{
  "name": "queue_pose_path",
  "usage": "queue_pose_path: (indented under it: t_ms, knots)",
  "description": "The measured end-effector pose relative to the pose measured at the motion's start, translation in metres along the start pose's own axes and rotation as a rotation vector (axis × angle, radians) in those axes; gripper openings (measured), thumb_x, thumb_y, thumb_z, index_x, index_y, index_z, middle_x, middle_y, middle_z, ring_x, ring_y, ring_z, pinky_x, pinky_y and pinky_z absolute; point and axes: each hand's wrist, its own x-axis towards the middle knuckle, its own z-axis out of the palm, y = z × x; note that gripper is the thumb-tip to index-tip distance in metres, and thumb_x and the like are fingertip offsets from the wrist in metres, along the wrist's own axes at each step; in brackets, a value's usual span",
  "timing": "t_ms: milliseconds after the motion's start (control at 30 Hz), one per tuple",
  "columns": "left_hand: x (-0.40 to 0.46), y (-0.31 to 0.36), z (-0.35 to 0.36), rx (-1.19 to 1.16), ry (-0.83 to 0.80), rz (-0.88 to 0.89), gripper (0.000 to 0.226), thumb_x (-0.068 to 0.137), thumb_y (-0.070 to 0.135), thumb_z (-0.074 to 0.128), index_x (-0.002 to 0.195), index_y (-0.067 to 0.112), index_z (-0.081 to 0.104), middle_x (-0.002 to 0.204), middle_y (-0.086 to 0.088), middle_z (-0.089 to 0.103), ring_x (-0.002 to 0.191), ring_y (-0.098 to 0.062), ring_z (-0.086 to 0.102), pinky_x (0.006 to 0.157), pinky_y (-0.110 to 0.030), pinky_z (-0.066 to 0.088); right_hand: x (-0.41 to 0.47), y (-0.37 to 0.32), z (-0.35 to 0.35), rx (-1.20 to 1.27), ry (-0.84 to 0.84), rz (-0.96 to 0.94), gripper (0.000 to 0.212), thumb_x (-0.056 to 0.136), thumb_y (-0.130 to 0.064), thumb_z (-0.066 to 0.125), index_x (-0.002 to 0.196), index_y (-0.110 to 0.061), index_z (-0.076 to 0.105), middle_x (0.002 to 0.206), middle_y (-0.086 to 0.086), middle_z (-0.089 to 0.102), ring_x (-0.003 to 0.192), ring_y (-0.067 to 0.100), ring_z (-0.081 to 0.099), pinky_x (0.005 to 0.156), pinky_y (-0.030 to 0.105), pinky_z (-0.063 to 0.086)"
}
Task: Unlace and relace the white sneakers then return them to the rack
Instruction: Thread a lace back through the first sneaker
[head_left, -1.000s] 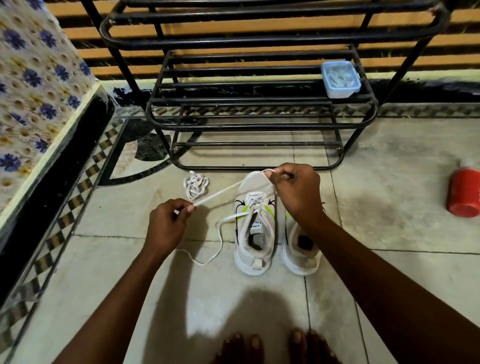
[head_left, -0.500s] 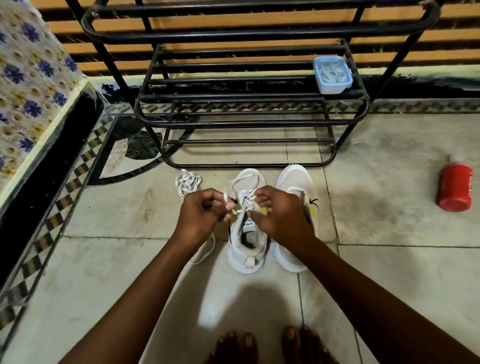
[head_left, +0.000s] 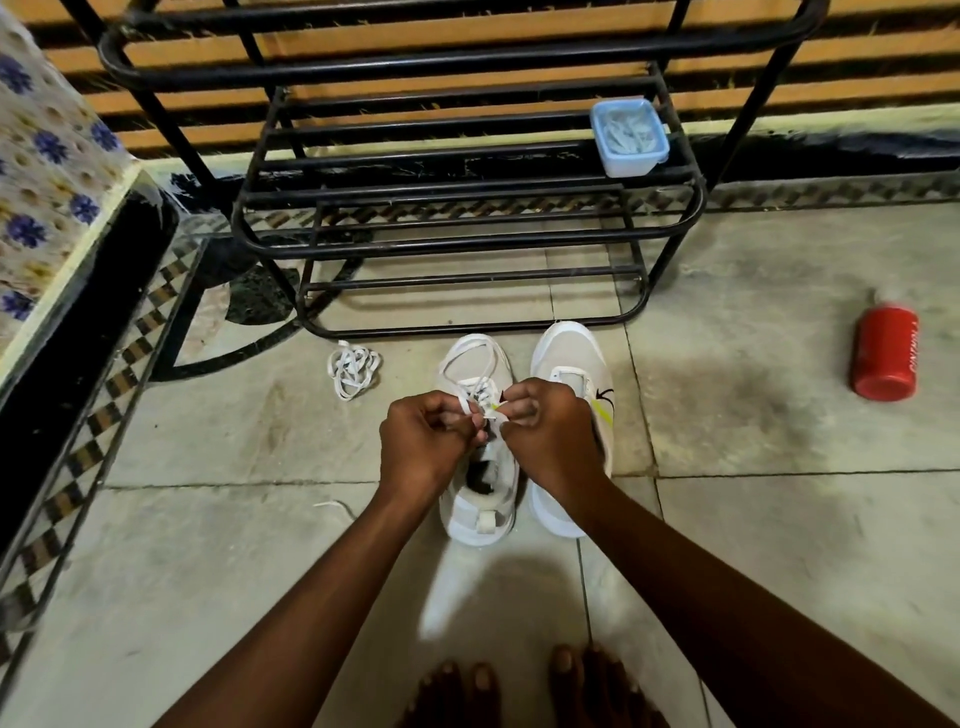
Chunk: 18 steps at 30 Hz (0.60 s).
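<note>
Two white sneakers (head_left: 569, 364) lie side by side at the frame's centre, long axes running up the frame, toes toward the rack (head_left: 467, 244). Over the left one, our left hand (head_left: 423, 447) and right hand (head_left: 550, 434) each pinch its lace (head_left: 475, 358), which loops over the toe.

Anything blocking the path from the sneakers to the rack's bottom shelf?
Nothing visible. The two white sneakers stand on bare tile just before the black metal rack; its bottom shelf holds nothing. The blue plastic tub sits a tier higher.
</note>
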Motion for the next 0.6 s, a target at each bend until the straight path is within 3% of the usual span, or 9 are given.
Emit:
queue_pose_path:
  t_ms: [200, 333, 467, 600]
  knots:
    - [-0.0044, 0.0003, 0.0047, 0.092, 0.086, 0.043, 0.015, 0.082, 0.005, 0.083, 0.075, 0.015, 0.076, 0.066, 0.0, 0.075, 0.066, -0.011, 0.075, 0.065, -0.022, 0.058, 0.0015, 0.0017, -0.0001, 0.007, 0.0, 0.032, 0.026, 0.074, 0.002, 0.073, 0.098, -0.007, 0.073, 0.078, 0.0, 0.073, 0.065, -0.007, 0.06, 0.059, 0.002, 0.04]
    - [-0.0026, -0.0022, 0.0048, 0.193, 0.079, 0.094, 0.026, 0.083, 0.002, 0.078, 0.066, 0.021, 0.073, 0.063, 0.004, 0.071, 0.064, -0.009, 0.071, 0.064, -0.027, 0.056, 0.0026, 0.0045, 0.0008, 0.003, 0.002, 0.034, 0.028, 0.072, 0.001, 0.074, 0.097, -0.011, 0.073, 0.081, -0.001, 0.075, 0.071, 0.006, 0.068, 0.062, 0.004, 0.044]
    - [0.0022, -0.0034, 0.0028, 0.292, -0.003, 0.142, 0.018, 0.081, 0.007, 0.08, 0.066, 0.012, 0.072, 0.061, -0.003, 0.068, 0.055, -0.004, 0.057, 0.059, -0.024, 0.049, 0.0033, 0.005, 0.0, 0.013, 0.007, 0.052, 0.028, 0.069, 0.001, 0.076, 0.093, -0.014, 0.072, 0.078, -0.003, 0.075, 0.074, 0.004, 0.069, 0.063, 0.004, 0.044]
    - [0.0006, -0.003, 0.0013, 0.285, -0.03, 0.16, 0.018, 0.083, 0.003, 0.078, 0.067, 0.007, 0.071, 0.063, -0.008, 0.066, 0.055, -0.005, 0.055, 0.058, -0.019, 0.046, 0.0022, 0.0046, 0.0006, 0.027, 0.019, 0.058, 0.026, 0.069, 0.0, 0.075, 0.09, -0.015, 0.072, 0.077, -0.004, 0.075, 0.072, -0.001, 0.068, 0.063, 0.003, 0.043]
